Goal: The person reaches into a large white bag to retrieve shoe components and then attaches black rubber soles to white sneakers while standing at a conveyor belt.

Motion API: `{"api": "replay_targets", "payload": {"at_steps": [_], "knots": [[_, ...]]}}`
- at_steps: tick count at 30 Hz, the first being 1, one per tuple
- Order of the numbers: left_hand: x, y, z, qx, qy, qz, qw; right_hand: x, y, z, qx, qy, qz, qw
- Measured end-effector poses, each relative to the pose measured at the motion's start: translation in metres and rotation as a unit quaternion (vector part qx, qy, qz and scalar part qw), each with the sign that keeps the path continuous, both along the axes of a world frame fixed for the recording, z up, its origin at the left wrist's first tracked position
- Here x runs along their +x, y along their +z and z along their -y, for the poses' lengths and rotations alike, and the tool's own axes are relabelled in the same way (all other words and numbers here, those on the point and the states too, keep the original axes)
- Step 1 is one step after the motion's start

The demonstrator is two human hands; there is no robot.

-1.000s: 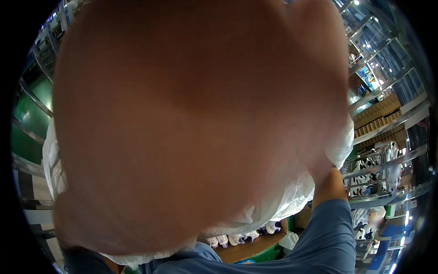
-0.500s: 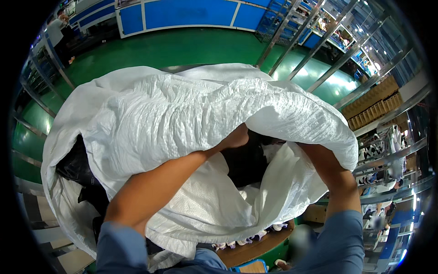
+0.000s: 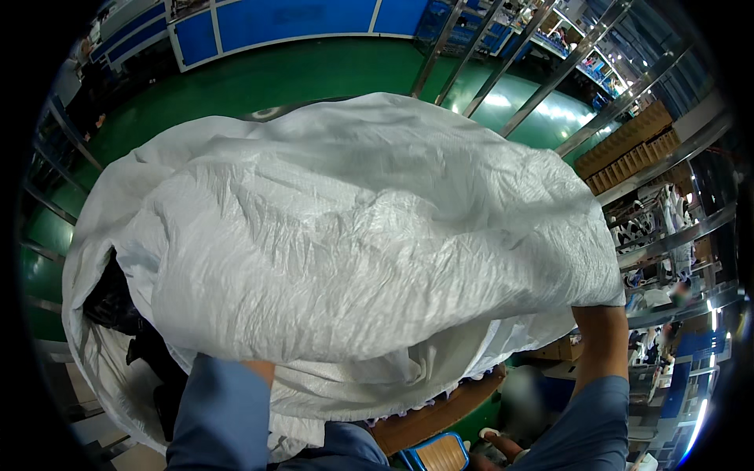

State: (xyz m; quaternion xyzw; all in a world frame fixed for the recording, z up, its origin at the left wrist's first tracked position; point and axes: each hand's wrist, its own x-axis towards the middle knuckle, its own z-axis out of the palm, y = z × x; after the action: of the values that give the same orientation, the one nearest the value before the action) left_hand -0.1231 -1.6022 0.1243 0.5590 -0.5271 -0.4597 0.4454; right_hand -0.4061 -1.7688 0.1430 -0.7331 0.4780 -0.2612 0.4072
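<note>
A large white woven plastic sack (image 3: 353, 235) fills the middle, its wrinkled upper layer draped toward me. Both of my hands are out of sight beneath this layer, so their fingers and anything in them cannot be made out. My left forearm (image 3: 258, 370) slips under the near edge at the lower left. My right forearm (image 3: 602, 334) goes in at the right end of the sack. Through a gap at the left, black shiny material (image 3: 114, 298) shows inside the sack.
Metal rails (image 3: 585, 47) stand behind and to the right. Below the sack is a curved brown board (image 3: 440, 416) with shoes partly showing along it, beside a blue-framed stool (image 3: 440, 454). Brown boxes (image 3: 628, 149) are stacked at the right. Blue cabinets (image 3: 294, 23) line the far side.
The sack's upper layer has come down toward me, covering the opening, the black contents there and my left hand. Both arms now reach less visibly, with more of each under the fabric.
</note>
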Motion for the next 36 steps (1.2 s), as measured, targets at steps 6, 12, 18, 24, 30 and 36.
{"api": "replay_targets", "payload": {"at_steps": [6,12,18,24,30,36], "knots": [[0.001,0.062,-0.065,-0.035,0.012,-0.207,0.978,0.025,0.048,-0.045,0.159,0.083,0.266,0.947],[0.041,0.121,-0.179,-0.047,0.027,-0.345,0.937,0.133,0.119,-0.164,0.316,0.288,0.274,0.861],[0.039,0.112,-0.383,-0.095,0.162,-0.375,0.908,0.200,0.149,-0.362,0.304,0.369,0.153,0.865],[0.006,0.081,-0.598,-0.223,0.281,-0.462,0.811,0.252,0.148,-0.550,0.322,0.548,0.034,0.771],[-0.074,0.038,-0.818,-0.315,0.531,-0.441,0.652,0.296,0.106,-0.778,0.266,0.754,-0.018,0.600],[-0.138,0.013,-0.991,-0.411,0.656,-0.391,0.498,0.294,0.049,-0.935,0.205,0.882,-0.030,0.423]]}}
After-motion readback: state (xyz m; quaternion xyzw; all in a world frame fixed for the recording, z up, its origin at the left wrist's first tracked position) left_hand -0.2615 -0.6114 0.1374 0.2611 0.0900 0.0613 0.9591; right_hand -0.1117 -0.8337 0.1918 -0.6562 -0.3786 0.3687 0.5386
